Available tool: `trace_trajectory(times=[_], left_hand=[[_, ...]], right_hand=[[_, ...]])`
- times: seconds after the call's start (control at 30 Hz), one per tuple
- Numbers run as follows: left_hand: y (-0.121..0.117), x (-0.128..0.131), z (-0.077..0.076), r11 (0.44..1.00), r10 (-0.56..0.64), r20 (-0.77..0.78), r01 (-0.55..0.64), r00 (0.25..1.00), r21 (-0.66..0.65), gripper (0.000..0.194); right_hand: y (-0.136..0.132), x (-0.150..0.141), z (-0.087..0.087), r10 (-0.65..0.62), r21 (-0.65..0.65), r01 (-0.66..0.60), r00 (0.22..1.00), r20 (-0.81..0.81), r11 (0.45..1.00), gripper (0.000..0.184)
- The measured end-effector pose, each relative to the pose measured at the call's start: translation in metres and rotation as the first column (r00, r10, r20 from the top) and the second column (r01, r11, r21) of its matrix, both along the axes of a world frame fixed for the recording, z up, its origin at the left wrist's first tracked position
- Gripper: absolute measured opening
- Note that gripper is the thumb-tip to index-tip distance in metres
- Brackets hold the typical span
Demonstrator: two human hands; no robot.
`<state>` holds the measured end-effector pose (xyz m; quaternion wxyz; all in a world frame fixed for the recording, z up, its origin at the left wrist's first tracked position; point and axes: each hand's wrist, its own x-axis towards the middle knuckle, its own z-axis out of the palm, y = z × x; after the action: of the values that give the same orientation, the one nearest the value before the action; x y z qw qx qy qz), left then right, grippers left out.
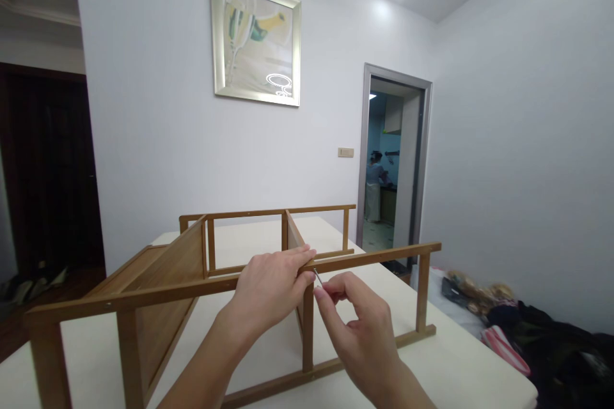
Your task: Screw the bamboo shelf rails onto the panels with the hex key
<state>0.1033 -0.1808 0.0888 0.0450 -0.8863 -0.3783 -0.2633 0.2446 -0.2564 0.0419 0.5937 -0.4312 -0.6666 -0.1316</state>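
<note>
A brown wooden shelf frame point(167, 294) lies on its side, its long rails joined by crossbars and boards. My left hand point(268, 281) is closed over the near upper rail where the middle crossbar meets it, fingers on top and thumb in front. Close beside it, my right hand point(359, 326) pinches a thin metal rod point(318, 277) between thumb and forefinger. The rod slants up to the rail joint by my left thumb. It is too small to tell whether it is a hex key or a long screw.
The frame rests on a white table point(460, 358). Dark clothes point(566, 351) and a pink striped cloth point(503, 348) lie at the right. A framed picture point(256, 38) hangs on the wall. Through the doorway, a person point(375, 185) stands at a counter.
</note>
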Motion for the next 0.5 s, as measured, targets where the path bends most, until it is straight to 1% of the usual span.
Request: trace_trajectory(times=[0.13,0.2,0.3,0.43,0.5], left_hand=[[-0.0003,0.0001,0.0002,1.0,0.001,0.0,-0.001,1.0,-0.006,0.039],[-0.0003,0.0002,0.0002,1.0,0.004,-0.001,-0.004,1.0,-0.004,0.039],[-0.0001,0.0005,0.0004,1.0,0.004,-0.003,-0.004,1.0,0.002,0.039],[-0.0001,0.0007,0.0009,1.0,0.008,-0.01,-0.008,1.0,0.002,0.039],[-0.0003,0.0006,0.001,1.0,0.009,-0.01,-0.009,1.0,0.003,0.04]], right_hand=[[0.0002,-0.0005,0.0034,0.07,-0.152,-0.096,0.983,-0.17,0.984,0.019],[0.0007,-0.0005,0.0031,0.102,-0.2,-0.155,0.963,-0.25,0.967,0.02],[0.0014,-0.0006,0.0022,0.141,-0.222,-0.222,0.934,-0.328,0.95,0.016],[0.0025,-0.0003,0.0031,0.169,-0.237,-0.267,0.916,-0.364,0.934,0.014],[0.0028,0.0004,0.0043,0.196,-0.251,-0.317,0.891,-0.411,0.915,0.014]])
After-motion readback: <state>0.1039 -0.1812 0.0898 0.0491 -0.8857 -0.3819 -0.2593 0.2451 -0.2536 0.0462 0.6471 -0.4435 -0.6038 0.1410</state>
